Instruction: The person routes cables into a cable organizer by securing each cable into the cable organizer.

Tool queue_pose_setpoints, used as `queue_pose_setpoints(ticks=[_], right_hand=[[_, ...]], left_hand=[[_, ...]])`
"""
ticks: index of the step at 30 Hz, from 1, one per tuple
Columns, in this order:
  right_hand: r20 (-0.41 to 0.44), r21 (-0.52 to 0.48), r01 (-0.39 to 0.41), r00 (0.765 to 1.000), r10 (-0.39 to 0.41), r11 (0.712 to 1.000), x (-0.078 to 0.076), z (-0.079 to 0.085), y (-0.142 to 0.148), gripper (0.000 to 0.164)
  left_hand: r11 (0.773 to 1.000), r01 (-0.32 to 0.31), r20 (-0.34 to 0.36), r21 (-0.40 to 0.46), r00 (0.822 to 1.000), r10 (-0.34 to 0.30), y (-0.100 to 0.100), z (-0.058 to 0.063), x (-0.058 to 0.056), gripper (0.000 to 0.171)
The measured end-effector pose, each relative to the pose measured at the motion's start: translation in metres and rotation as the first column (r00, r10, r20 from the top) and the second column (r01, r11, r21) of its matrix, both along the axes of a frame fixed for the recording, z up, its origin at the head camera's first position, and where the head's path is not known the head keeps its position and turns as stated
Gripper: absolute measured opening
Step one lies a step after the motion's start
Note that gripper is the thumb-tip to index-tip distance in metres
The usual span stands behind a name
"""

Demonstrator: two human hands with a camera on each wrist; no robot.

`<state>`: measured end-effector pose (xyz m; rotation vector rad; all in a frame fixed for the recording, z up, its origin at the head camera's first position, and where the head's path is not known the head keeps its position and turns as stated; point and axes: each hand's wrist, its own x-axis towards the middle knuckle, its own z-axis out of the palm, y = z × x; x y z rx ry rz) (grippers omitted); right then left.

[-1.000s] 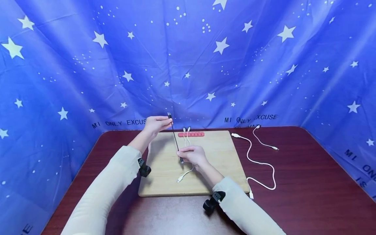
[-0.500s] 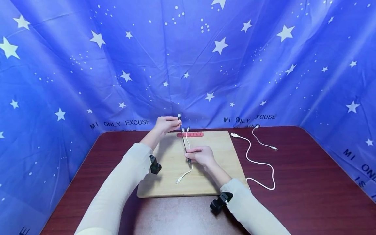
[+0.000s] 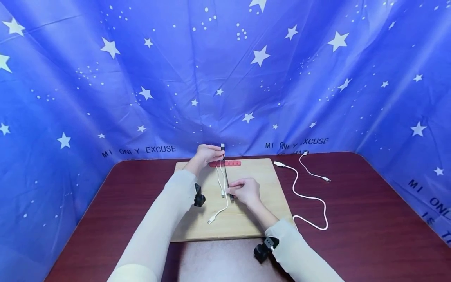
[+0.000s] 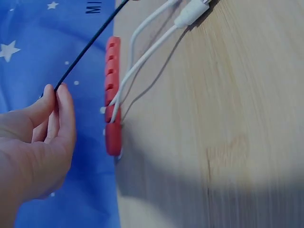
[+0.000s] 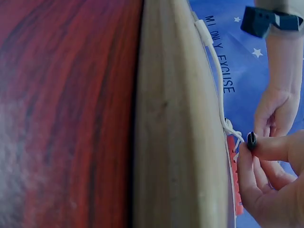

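Note:
A short black USB cable (image 3: 226,172) is stretched between the two hands over the wooden board. My left hand (image 3: 208,154) pinches it near its upper plug, close above the red cable holder (image 3: 234,163). Lower and nearer, my right hand (image 3: 248,192) pinches it by the other plug (image 5: 251,140), between thumb and fingers. Two white cables (image 4: 151,51) sit in neighbouring slots of the red holder in the left wrist view. One white plug (image 3: 211,220) lies on the board, and a second white plug (image 3: 222,194) lies beside the right fingertips.
The wooden board (image 3: 260,211) lies on a dark red table (image 3: 359,203). Right of the board are a long white cable (image 3: 310,196) and a shorter white cable (image 3: 311,170). A blue star-printed curtain (image 3: 225,70) hangs behind the table.
Both hands have moved right with the black cable, and the left hand has come down toward the red holder. The head view has shifted slightly.

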<state>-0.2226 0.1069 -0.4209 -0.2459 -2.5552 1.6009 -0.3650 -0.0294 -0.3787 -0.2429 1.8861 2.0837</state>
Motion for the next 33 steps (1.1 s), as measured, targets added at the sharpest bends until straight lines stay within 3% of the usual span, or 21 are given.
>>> queue_pose_setpoints(ticks=[9,18,21,24,28,31,33], right_hand=[[-0.001,0.126,0.019,1.000,-0.019,0.992,0.005,-0.003,-0.005,0.016],[-0.076,0.136,0.014,0.997,-0.004,0.991,0.002,0.000,-0.006,0.009],[-0.063,0.134,0.012,0.998,-0.003,0.991,0.001,-0.001,-0.007,0.010],[-0.065,0.151,0.011,0.998,-0.001,0.988,-0.001,-0.002,-0.007,0.009],[-0.089,0.185,0.019,0.996,-0.002,0.983,0.000,-0.002,-0.007,0.008],[-0.089,0.194,0.022,0.996,-0.005,0.981,0.000,-0.001,-0.008,0.008],[-0.096,0.214,0.018,0.995,0.003,0.977,-0.001,-0.002,-0.007,0.007]], left_hand=[[0.998,0.000,0.027,-0.059,1.000,0.002,0.003,-0.020,-0.003,0.041],[0.997,-0.037,-0.019,-0.070,0.999,0.036,0.007,-0.025,-0.010,0.041],[0.989,-0.041,-0.072,-0.140,0.997,0.031,0.008,-0.027,-0.009,0.038],[0.952,-0.042,-0.167,-0.304,0.986,-0.010,0.011,-0.028,-0.008,0.034],[0.837,-0.068,-0.299,-0.544,0.947,-0.118,0.016,-0.029,-0.008,0.026],[0.774,-0.090,-0.338,-0.627,0.926,-0.166,0.018,-0.029,-0.008,0.022],[0.753,-0.098,-0.341,-0.651,0.924,-0.174,0.018,-0.029,-0.009,0.019]])
